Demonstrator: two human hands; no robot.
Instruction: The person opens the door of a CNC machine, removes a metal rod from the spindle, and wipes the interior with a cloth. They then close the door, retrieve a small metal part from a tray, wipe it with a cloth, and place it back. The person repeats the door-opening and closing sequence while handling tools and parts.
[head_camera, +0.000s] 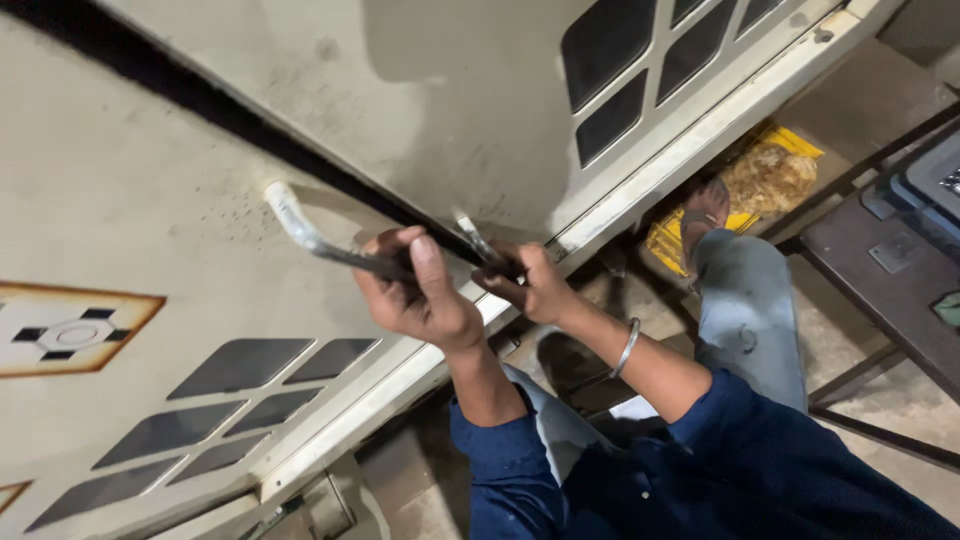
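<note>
A pale metal panel (130, 200) fills the left of the view, with dark slots at about 7 o'clock. Along the dark seam (250, 125) where it meets a second panel (450, 100), a bent metal bar (300, 232) lies with its curved, paint-flecked end at 10 o'clock from the hands. It looks rigid and fairly heavy, smooth steel that could slip under a sweaty palm; its straight shaft is the natural place to hold, well back from the hooked tip.

The left hand (415, 295) is wrapped tight round that shaft, thumb laid along it. Just to the right, at 3 o'clock, the right hand (535, 285) is closed on a second, shorter tool (472, 240) whose pale tip pokes into the seam; its kind I cannot tell. A metal bangle (627, 347) sits on the right wrist. Farther right, at 1 o'clock, a yellow packet (765, 180) lies by the person's shoe (703, 215).
</note>
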